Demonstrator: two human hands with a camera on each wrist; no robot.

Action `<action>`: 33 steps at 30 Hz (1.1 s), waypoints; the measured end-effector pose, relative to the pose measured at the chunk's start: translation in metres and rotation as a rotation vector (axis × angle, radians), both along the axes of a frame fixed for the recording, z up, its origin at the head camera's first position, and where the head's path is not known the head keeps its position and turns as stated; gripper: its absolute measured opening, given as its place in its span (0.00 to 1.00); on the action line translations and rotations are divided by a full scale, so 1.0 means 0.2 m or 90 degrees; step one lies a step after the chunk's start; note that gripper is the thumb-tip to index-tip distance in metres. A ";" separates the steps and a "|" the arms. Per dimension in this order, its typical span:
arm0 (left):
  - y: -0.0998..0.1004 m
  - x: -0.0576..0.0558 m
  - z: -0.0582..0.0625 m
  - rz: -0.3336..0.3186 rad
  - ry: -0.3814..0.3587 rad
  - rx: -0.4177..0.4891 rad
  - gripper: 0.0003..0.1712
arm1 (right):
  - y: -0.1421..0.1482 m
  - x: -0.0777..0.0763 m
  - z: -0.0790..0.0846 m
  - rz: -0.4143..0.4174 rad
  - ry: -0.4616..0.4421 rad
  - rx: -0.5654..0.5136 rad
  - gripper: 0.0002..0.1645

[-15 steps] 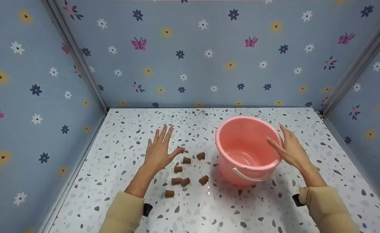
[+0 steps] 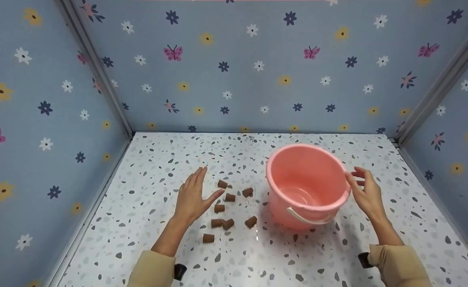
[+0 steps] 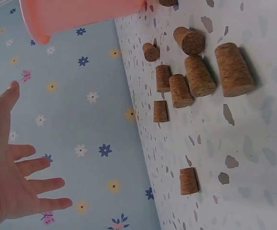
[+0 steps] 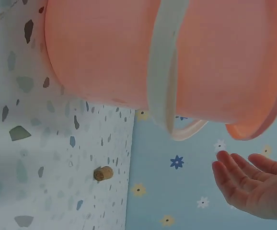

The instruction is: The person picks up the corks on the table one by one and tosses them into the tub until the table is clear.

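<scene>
A pink bucket [image 2: 297,217] with a white handle [image 2: 307,218] stands upright on the speckled table, its inside visibly bare. My right hand [image 2: 367,195] is at the bucket's right rim, thumb close to the edge, the other fingers loosely bent outside the wall. In the right wrist view those fingers [image 4: 244,177] hold nothing. Left of the bucket lie several brown tapered corks [image 2: 230,197], scattered on their sides. Beside them, my left hand [image 2: 192,197] hovers with fingers straight and thumb spread. The left wrist view shows its palm [image 3: 9,187] bare and corks [image 3: 234,70] on the tabletop.
The white speckled table [image 2: 158,159] meets a flowered blue back wall [image 2: 241,79]. Similar panels stand at the left [image 2: 38,167] and right [image 2: 457,151], with grey metal posts [image 2: 98,67] at the corners. One cork [image 4: 103,173] shows beyond the bucket in the right wrist view.
My right hand has shifted outward and slightly down, its thumb leaving the bucket's opening for the rim. My left hand has drawn slightly nearer, uncovering a cork. Bucket and corks have stayed put.
</scene>
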State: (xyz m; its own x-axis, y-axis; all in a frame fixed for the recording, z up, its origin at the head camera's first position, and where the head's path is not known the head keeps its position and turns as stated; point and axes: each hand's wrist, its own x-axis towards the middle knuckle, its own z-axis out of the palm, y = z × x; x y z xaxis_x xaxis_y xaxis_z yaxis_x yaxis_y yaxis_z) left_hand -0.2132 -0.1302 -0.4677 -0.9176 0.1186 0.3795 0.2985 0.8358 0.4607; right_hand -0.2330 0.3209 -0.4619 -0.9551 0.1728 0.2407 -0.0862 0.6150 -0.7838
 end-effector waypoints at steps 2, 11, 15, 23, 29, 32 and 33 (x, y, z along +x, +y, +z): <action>-0.01 0.02 -0.02 0.001 0.014 0.009 0.47 | 0.13 -0.11 -0.22 -0.021 0.019 -0.025 0.31; -0.03 0.09 -0.12 0.020 0.040 0.045 0.44 | 0.22 -0.13 -0.42 -0.027 -0.043 -0.230 0.30; -0.04 0.13 -0.18 0.011 0.058 0.074 0.42 | 0.08 0.02 -0.22 -0.011 -0.092 -0.312 0.34; -0.05 0.20 -0.28 -0.003 0.042 0.126 0.38 | 0.03 0.09 -0.23 0.030 -0.095 -0.456 0.29; -0.05 0.24 -0.35 -0.020 -0.027 0.161 0.41 | -0.04 0.16 -0.16 0.070 -0.093 -0.560 0.26; -0.06 0.24 -0.38 -0.030 -0.061 0.169 0.42 | -0.05 0.17 -0.17 0.080 -0.080 -0.603 0.21; -0.06 0.24 -0.38 -0.037 -0.073 0.174 0.41 | -0.02 0.15 -0.23 0.097 -0.067 -0.637 0.19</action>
State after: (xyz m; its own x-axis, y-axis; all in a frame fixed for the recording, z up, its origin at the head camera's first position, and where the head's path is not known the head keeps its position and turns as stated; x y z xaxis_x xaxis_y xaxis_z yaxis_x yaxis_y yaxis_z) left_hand -0.1648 -0.1431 -0.5446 -0.9510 0.0803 0.2987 0.2754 0.6593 0.6996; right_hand -0.2039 0.3165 -0.5070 -0.9917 0.1239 -0.0339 -0.0102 -0.3392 -0.9407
